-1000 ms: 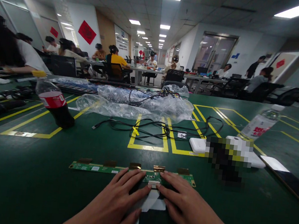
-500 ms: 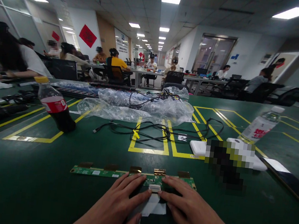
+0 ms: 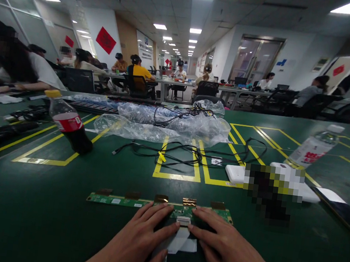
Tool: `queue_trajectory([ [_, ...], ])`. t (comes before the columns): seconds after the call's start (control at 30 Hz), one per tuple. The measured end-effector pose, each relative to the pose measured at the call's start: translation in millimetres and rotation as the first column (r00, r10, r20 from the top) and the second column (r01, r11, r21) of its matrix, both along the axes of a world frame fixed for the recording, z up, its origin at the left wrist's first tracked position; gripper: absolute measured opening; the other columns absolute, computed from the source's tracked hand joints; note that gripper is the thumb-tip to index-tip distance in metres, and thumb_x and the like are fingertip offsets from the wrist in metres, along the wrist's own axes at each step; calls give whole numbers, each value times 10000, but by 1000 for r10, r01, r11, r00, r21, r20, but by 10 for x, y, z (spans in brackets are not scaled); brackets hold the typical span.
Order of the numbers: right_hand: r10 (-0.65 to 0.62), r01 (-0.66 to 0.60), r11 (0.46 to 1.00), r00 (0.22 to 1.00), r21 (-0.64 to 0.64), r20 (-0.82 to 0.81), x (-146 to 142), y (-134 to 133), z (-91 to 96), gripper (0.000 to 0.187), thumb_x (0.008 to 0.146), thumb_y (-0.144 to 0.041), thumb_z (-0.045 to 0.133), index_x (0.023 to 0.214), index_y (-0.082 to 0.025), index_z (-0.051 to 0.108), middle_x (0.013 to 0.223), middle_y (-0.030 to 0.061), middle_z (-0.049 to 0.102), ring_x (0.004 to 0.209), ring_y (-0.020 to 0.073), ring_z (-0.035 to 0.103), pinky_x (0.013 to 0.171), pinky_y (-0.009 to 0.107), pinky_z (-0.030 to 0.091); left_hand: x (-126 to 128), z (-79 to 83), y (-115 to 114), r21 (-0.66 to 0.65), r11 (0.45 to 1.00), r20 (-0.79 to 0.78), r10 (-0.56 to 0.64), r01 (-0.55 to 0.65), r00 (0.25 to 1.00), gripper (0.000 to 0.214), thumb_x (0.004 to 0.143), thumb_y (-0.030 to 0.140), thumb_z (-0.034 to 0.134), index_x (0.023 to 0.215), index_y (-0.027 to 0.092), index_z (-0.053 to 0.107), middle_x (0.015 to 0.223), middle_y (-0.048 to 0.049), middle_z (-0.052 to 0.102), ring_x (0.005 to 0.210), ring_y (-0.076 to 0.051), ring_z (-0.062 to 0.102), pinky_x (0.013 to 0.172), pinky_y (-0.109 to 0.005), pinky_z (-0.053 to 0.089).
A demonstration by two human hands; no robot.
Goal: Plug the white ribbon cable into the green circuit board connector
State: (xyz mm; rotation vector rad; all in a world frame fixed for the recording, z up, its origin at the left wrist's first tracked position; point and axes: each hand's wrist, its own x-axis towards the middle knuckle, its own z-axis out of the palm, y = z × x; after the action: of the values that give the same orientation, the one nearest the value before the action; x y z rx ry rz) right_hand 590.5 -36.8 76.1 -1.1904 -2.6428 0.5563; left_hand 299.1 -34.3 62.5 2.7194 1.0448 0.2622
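A long narrow green circuit board [image 3: 107,199] with several copper-coloured tabs on its far edge lies on the green table. A white flat ribbon cable [image 3: 181,237] runs from its middle connector [image 3: 183,220] down toward me, with a folded piece at its side. My left hand [image 3: 141,237] lies palm down, fingers stretched over the board's near edge, one fingertip by the connector's left side and the thumb beside the cable. Opposite it, my right hand [image 3: 224,245] rests with extended fingertips on the board and one by the connector's right side. Both hands are open; fingertips partly hide the board.
A cola bottle [image 3: 69,124] stands at left, a clear labelled bottle [image 3: 315,148] at right. Black cables [image 3: 172,154] and plastic wrap [image 3: 163,123] lie beyond the board. A phone [image 3: 343,213] and white devices [image 3: 235,173] are at right. A person [image 3: 42,70] sits at left.
The camera view has shifted slightly, so things sit a little further right. Both hands keep the same pose on the board and cable. In the far right background, a standing person has moved.
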Motion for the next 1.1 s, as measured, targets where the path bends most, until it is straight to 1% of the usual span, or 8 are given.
queue_trajectory([
  [0.1,-2,2,1000,1000,16,-17,-19,2,17,582,896,-90,544,1427,-326,572,1562,64,465,1432,283,427,1170,499,372,-5,9,-7,-9,1000,1,2,-2,1000,692,875,211,586,1523,361,393,1609,-91,366,1444,-357,381,1115,-644,376],
  [0.27,-2,2,1000,1000,23,4,-48,14,29,610,883,-69,538,1440,-316,558,1558,71,471,1429,281,431,1170,494,375,-21,14,-5,-2,1000,4,4,-4,1000,719,850,206,604,1522,361,401,1598,-93,386,1443,-356,383,1120,-635,374],
  [0.4,-16,16,999,1000,29,-4,-70,1,15,570,889,-81,546,1420,-284,585,1553,86,476,1430,292,429,1176,504,362,-31,22,-5,1,1000,24,9,-9,1000,697,874,212,601,1526,356,403,1604,-72,380,1444,-341,383,1136,-605,370],
  [0.57,-43,43,999,999,-7,-4,-97,-15,35,524,960,-157,517,1462,-305,533,1573,69,450,1449,276,399,1193,504,334,-17,74,-15,9,1000,37,18,-19,999,617,929,216,574,1511,357,425,1598,-65,392,1437,-320,398,1144,-590,364],
  [0.73,-72,71,995,997,-68,-13,-76,-28,47,518,983,-202,521,1479,-350,499,1589,28,428,1461,267,379,1206,524,298,14,146,-15,20,1000,5,24,-24,1000,591,913,191,578,1477,333,475,1565,-85,434,1409,-323,433,1118,-574,404],
  [0.83,-81,79,993,996,-93,-24,-51,-67,8,572,974,-214,549,1515,-363,437,1618,12,374,1482,268,337,1220,535,253,11,120,-14,48,999,26,20,-22,999,605,909,172,571,1483,334,465,1565,-69,434,1402,-311,437,1129,-548,398],
  [0.93,-81,78,993,996,-88,-25,-40,-104,-44,611,966,-215,559,1537,-359,398,1639,8,326,1496,268,305,1226,533,235,6,71,-18,64,998,26,27,-29,999,608,928,184,561,1501,346,436,1574,-67,420,1402,-307,437,1136,-549,387],
  [1.1,-107,107,992,994,-61,-3,-55,-108,-87,599,967,-224,546,1533,-362,404,1636,3,335,1499,258,298,1223,544,241,22,58,-35,54,997,7,45,-45,999,622,926,189,559,1514,330,417,1580,-71,414,1420,-315,416,1155,-560,359],
])
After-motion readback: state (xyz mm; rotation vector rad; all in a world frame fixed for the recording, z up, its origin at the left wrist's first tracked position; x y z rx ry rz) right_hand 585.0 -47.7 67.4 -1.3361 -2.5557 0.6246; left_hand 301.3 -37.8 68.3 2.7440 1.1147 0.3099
